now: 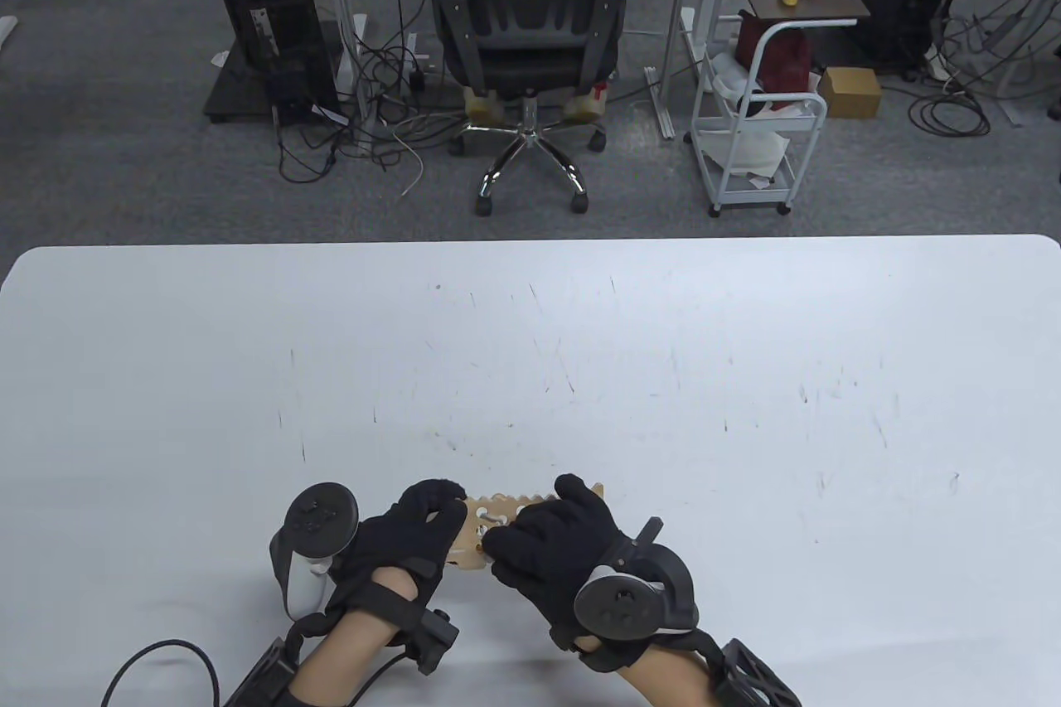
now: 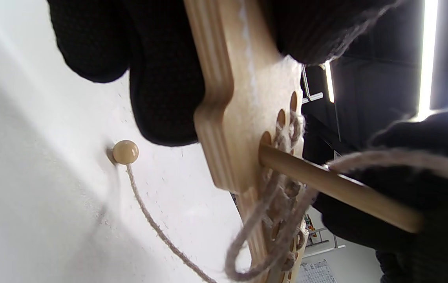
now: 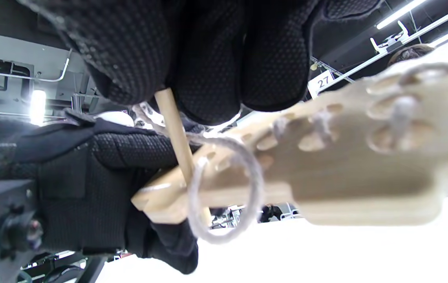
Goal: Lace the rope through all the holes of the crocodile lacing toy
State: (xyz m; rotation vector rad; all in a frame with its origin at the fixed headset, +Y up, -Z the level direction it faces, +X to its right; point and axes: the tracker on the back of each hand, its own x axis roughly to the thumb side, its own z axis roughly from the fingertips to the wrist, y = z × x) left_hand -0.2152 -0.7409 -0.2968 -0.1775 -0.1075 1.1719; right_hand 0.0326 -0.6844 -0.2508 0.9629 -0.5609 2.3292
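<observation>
White tabletop (image 1: 580,342), near edge: your left hand (image 1: 414,529) grips crocodile toy (image 1: 485,529) off surface; right hand (image 1: 564,541) pinches wooden needle (image 2: 337,186) entering hole. Rope (image 2: 275,220) laces several holes; remaining count unclear.

Both the left hand (image 1: 414,533) and the right hand (image 1: 559,545) wear black knitted gloves with a fine dotted weave. A dark round-headed tracker (image 1: 315,529) with a pale grey handle is strapped behind the left one, a similar dark tracker (image 1: 634,595) behind the right. Black straps wrap each wrist; a black cable (image 1: 157,657) trails from the left forearm.
</observation>
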